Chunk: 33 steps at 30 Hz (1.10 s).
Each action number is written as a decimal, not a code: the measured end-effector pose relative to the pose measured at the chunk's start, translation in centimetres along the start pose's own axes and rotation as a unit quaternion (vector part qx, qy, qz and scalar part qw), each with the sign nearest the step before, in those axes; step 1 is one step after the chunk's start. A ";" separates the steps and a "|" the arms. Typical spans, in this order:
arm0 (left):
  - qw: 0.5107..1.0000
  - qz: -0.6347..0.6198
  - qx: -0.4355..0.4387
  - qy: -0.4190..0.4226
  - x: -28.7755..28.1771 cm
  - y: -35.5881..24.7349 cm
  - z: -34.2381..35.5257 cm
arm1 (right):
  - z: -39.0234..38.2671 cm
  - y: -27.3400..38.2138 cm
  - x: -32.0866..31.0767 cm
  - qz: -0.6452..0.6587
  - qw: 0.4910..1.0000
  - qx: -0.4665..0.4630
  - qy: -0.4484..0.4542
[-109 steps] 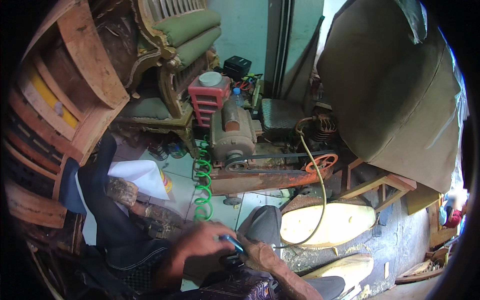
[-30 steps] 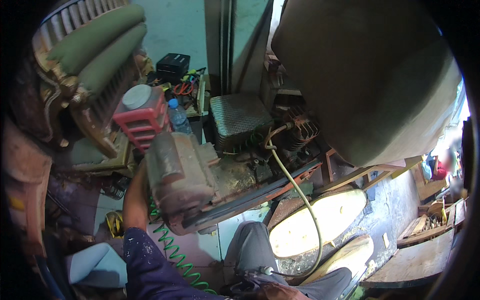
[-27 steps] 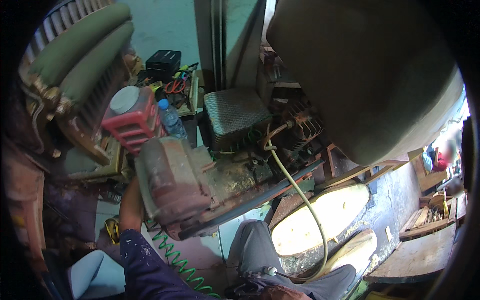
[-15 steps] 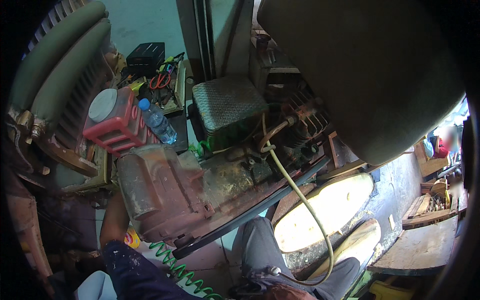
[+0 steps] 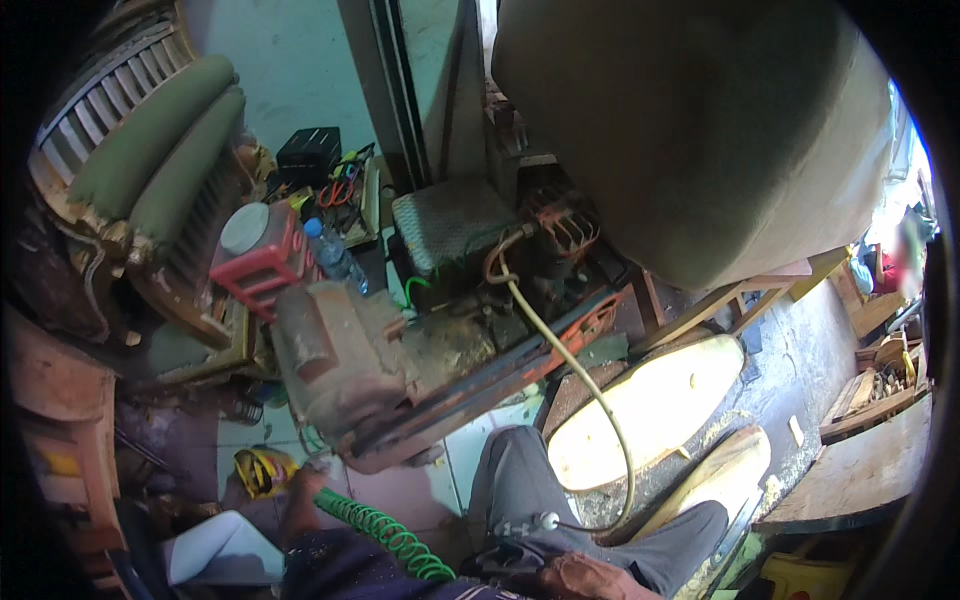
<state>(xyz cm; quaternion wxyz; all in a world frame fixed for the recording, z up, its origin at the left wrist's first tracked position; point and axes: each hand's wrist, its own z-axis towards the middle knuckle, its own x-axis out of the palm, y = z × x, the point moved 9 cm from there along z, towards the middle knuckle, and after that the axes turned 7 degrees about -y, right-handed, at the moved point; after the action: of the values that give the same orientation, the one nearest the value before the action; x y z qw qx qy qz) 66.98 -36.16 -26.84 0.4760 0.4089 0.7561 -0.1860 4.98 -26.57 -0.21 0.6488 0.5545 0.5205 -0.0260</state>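
My left hand (image 5: 306, 484) is low over the tiled floor, left of centre, its fingers at the side of a yellow packet (image 5: 264, 472) with red and dark markings. The fingers look closed on its edge, though they are partly blurred. Beside that wrist a green coiled air hose (image 5: 385, 532) runs down to the lower edge. My right hand (image 5: 592, 577) rests closed over my lap at the bottom edge; what it grips is hidden. Near it a pale hose (image 5: 612, 430) curves down to a silver fitting (image 5: 547, 521) beside a dark shape that I cannot make out.
A dusty compressor with a motor (image 5: 335, 350) stands ahead. Behind it are a red-framed plastic jar (image 5: 262, 255), a water bottle (image 5: 336, 258) and a textured box (image 5: 455, 225). Green-padded wooden furniture (image 5: 165, 150) is at left, a large cushioned piece (image 5: 690, 130) at right. Pale boards (image 5: 650, 410) lie right.
My left arm has drawn back from behind the motor, bringing the hand into sight at the yellow packet, which shows more fully. The view has shifted; my right hand stays on my lap.
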 end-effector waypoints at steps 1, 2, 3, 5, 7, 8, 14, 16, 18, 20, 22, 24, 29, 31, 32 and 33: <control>0.999 -0.004 -0.019 -0.039 3.0 0.0 -2.4 | -0.5 0.1 0.3 -0.002 1.000 -0.002 0.004; 0.999 -0.030 -0.008 0.042 7.0 -1.4 -3.9 | -1.1 0.2 0.6 -0.006 1.000 -0.001 0.006; 0.994 -0.102 0.012 0.034 9.4 -3.4 -5.7 | -1.7 0.3 0.8 -0.009 1.000 -0.005 0.009; 0.974 -0.220 0.059 -0.008 12.5 -8.3 -9.8 | -2.9 0.5 1.1 -0.015 1.000 -0.010 0.018; 0.961 -0.250 0.118 -0.007 13.4 -13.4 -13.2 | -4.3 0.6 1.0 -0.022 0.999 -0.016 0.026; 0.941 -0.318 0.103 -0.058 12.1 -14.8 -14.2 | -5.0 0.8 0.9 -0.025 0.999 -0.021 0.032; 0.859 -0.361 0.043 -0.361 1.1 -15.6 -17.0 | -9.7 1.0 0.9 -0.064 0.990 0.000 0.127; 0.863 -0.317 0.040 -0.391 -1.9 -15.5 -17.7 | -10.9 0.7 0.7 -0.067 0.989 0.035 0.130; 0.879 -0.348 0.032 -0.326 -4.1 -16.0 -19.1 | -11.7 1.3 1.1 -0.058 0.988 0.027 0.142; 0.884 -0.349 0.114 -0.290 -6.9 -18.4 -24.0 | -12.0 2.2 1.5 -0.064 0.989 0.005 0.132; 0.851 -0.437 0.216 -0.196 -8.7 -21.8 -31.2 | -11.8 2.9 2.3 -0.092 0.988 -0.010 0.125; 0.763 -0.515 0.390 -0.027 -9.7 -26.6 -40.7 | -11.1 5.5 1.8 -0.298 0.944 -0.142 -0.003; 0.694 -0.289 0.579 0.315 -6.9 -29.5 -56.8 | -10.4 6.9 4.0 -0.067 0.988 -0.139 -0.010; 0.721 -0.232 0.540 0.366 -4.8 -28.1 -57.3 | -10.7 6.9 4.4 -0.025 0.990 -0.137 -0.009; 0.746 -0.171 0.548 0.339 -3.9 -27.4 -56.8 | -11.1 6.8 4.3 0.014 0.990 -0.139 -0.005; 0.752 -0.113 0.567 0.316 -2.8 -26.6 -56.6 | -11.8 6.9 3.6 0.068 0.984 -0.162 -0.026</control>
<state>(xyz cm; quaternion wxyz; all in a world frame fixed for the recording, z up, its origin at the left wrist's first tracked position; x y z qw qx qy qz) 14.32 -15.35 -0.21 -0.1339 0.5508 0.6597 -0.4934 3.27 -13.15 3.87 0.7440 0.4750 0.4616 0.0883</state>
